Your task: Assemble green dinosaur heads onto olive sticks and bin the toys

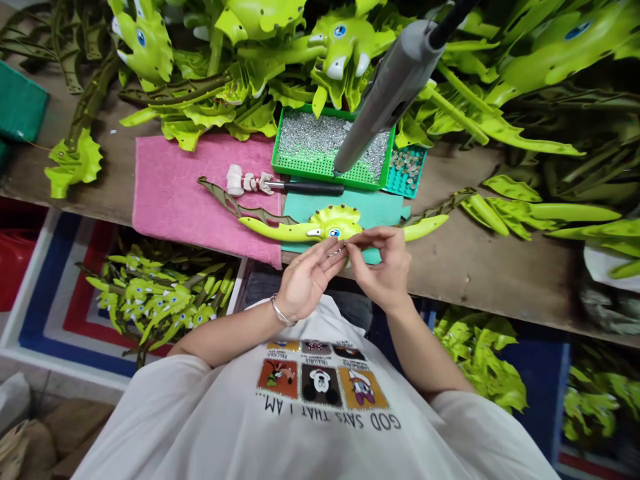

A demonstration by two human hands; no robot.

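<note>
My left hand (pixel 307 280) is turned palm up with its fingers stretched out, and a few small silver screws (pixel 337 252) lie across them. Thumb and forefinger of my right hand (pixel 383 267) pinch together at those screws; the tiny piece between them looks like a screw. Just beyond both hands, a lime-green toy bow with a horned dinosaur head (pixel 336 221) lies on a teal cloth (pixel 373 207). Its dark olive limb (pixel 225 198) reaches left onto a pink towel (pixel 200 193). My fingers partly cover its lower edge.
A green basket (pixel 330 175) of screws stands behind the bow, beside a teal tray (pixel 413 175) of small metal parts. Above them hangs a grey electric screwdriver (pixel 385 93). A black-handled tool (pixel 320 189) wrapped in white lies nearby. Green toy parts (pixel 345 50) pile up along the back.
</note>
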